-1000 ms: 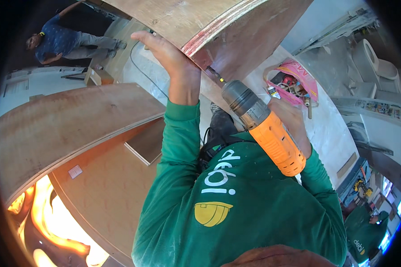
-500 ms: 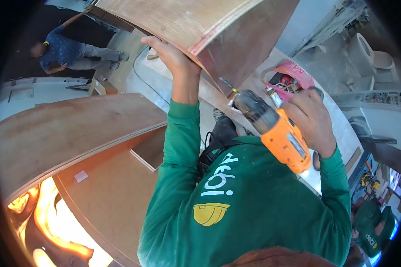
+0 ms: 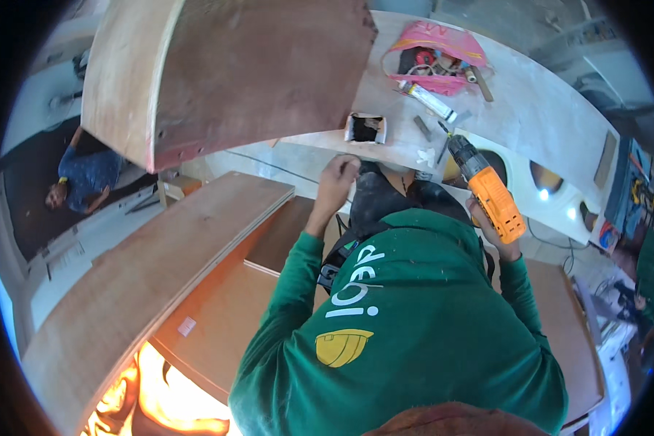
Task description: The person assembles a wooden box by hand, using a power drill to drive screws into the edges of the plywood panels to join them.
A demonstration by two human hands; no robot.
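Note:
My right hand grips an orange and black cordless drill, its bit pointing up and to the left, away from any wood. My left hand hangs just in front of the table edge with its fingers curled together; whether anything small is in them cannot be made out. A small open carton with dark contents lies on the table, right beyond that hand. Farther up stands a large brown plywood cabinet piece, which neither hand touches.
On the pale tabletop lie a pink bag of tools and a white sealant tube. A long plywood panel rises at my left. Another person in a blue shirt is at the far left.
My left hand has let go of the plywood piece and dropped toward the small carton. My right hand has drawn the drill down and away from the wood. The view has shifted.

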